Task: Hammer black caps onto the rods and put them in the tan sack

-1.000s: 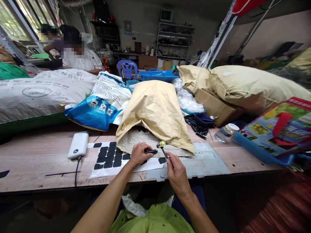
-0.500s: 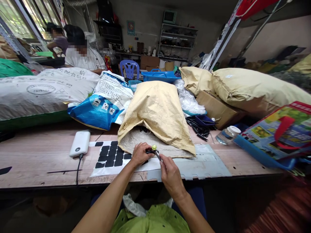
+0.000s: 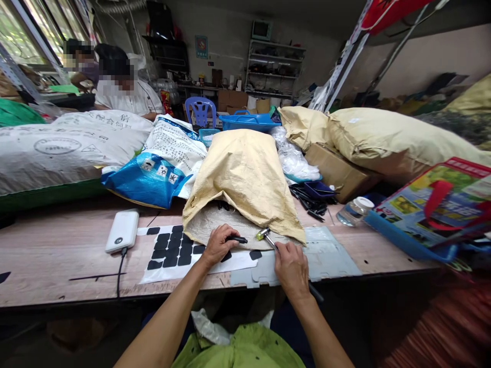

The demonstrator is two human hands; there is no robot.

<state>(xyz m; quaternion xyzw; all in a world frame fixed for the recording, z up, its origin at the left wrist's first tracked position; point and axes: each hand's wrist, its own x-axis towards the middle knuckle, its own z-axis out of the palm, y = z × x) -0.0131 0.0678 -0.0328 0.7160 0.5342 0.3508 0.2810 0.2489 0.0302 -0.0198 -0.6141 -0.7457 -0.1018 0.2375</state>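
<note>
My left hand (image 3: 217,244) is closed around a small black rod-shaped part (image 3: 237,239), pressing it down on the white sheet of black adhesive pads (image 3: 172,252). A small hammer (image 3: 264,234) with a yellow-green and metal head is gripped by its handle in my right hand (image 3: 291,265). The hammer head hovers just right of the black part, near the mouth of the tan woven sack (image 3: 245,179).
A white power bank (image 3: 123,230) with a cable lies left on the wooden table (image 3: 53,255). A grey plastic panel (image 3: 326,258) lies under my right hand. Sacks, a cardboard box, black parts (image 3: 312,202), a bottle (image 3: 353,210) and a colourful bag crowd the back. Two people sit far left.
My right hand has drawn the hammer to the right, away from the black part, after bringing its head onto the part half a second ago. My left hand has stayed put.
</note>
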